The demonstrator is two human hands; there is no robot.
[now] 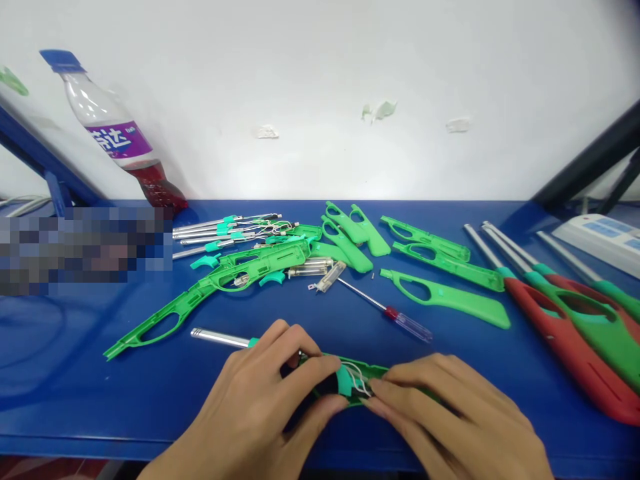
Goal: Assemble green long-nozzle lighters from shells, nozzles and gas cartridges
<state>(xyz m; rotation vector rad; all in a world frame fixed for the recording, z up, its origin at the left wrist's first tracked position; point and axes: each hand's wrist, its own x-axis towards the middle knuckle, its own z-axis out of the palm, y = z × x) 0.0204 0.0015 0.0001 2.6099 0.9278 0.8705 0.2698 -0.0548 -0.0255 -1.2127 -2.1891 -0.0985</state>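
Left hand (265, 393) is pinching the teal trigger (344, 381) in an open green lighter half-shell (376, 371), lower centre of the frame, apparently steadying it; right hand (465, 407) is pinching white wires (357, 375), presumably keeping them inside the casing.

At ten o'clock, the bottle's (154, 179) purple label (120, 141) reads "达" after a partly turned-away character; smaller lettering is illegible.
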